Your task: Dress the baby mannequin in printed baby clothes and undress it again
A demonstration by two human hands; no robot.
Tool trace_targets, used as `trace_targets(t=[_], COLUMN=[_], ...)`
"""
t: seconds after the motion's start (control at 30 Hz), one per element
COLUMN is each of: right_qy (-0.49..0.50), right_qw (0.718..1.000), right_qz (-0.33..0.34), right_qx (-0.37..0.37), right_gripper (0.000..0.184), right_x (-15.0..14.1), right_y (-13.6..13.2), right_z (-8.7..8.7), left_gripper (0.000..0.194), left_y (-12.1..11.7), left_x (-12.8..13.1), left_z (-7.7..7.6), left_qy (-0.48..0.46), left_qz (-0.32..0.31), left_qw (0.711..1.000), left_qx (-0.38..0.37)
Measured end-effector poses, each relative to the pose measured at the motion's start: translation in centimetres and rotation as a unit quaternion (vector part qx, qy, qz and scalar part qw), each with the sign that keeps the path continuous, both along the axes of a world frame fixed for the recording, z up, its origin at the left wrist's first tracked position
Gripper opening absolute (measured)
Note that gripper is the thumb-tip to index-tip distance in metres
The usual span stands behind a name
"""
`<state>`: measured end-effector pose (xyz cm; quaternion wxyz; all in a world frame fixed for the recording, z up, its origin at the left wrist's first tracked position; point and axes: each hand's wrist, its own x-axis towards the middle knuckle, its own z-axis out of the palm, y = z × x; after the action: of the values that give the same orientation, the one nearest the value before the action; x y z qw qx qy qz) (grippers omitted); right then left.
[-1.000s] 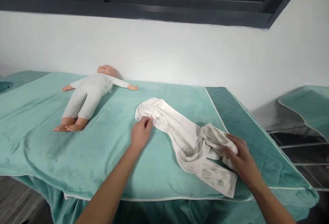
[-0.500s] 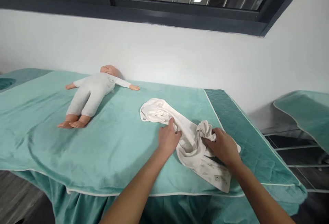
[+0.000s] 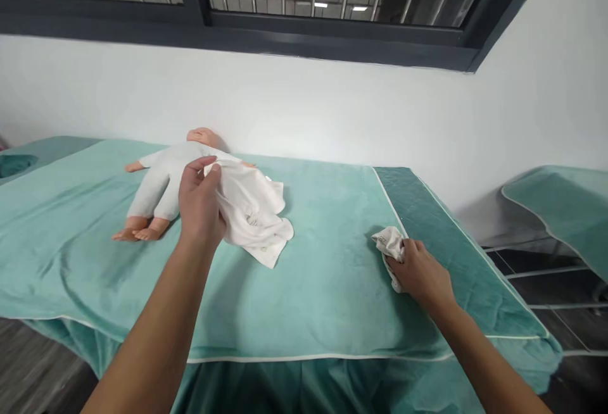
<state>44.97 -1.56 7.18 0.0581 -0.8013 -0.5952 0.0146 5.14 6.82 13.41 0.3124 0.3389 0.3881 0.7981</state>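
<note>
My left hand (image 3: pixel 202 202) pinches the edge of a white baby garment (image 3: pixel 251 208) with a small print on its front. The cloth hangs from my fingers to the right, partly in front of the baby doll (image 3: pixel 178 164). That doll lies on its back in a white cloth body, with bare feet toward me; one of its arms is mostly hidden by the garment. Over to the right, my right hand (image 3: pixel 420 271) is closed round a crumpled, patterned white cloth (image 3: pixel 392 246), low over the green bed cover.
A green velvety cover (image 3: pixel 323 313) with pale piping spreads over the bed. Behind it rise a white wall (image 3: pixel 332 110) and a dark-framed window (image 3: pixel 342 37) with bars. Another green-covered surface (image 3: pixel 565 205) and metal rails (image 3: pixel 546 273) stand at the right.
The two white cloths, bunched together before, are now apart. My left hand has lifted the garment leftward toward the doll; my right hand keeps the crumpled cloth at the right.
</note>
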Motion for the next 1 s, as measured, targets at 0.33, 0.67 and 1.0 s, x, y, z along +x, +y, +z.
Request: trace_targets(t=[0.33, 0.67, 1.0], right_qy=[0.057, 0.184, 0.402], right_qw=[0.997, 0.956, 0.75], right_qz=[0.019, 0.185, 0.518], right_qx=[-0.051, 0.136, 0.091], right_gripper=[0.04, 0.07, 0.03], right_x=[1.9, -1.6, -18.3], right_y=[-1.0, -0.3, 7.7], right_z=[-1.0, 3.8, 14.0], left_gripper=[0.043, 0.022, 0.015], left_y=[-1.6, -0.9, -3.4], left_x=[0.2, -2.7, 2.4], left_z=[-3.4, -0.5, 12.0], left_qy=[0.087, 0.418, 0.764], left_qz=[-0.04, -0.161, -0.183], left_qw=[0.987, 0.878, 0.618], left_qx=[-0.128, -0.169, 0.038])
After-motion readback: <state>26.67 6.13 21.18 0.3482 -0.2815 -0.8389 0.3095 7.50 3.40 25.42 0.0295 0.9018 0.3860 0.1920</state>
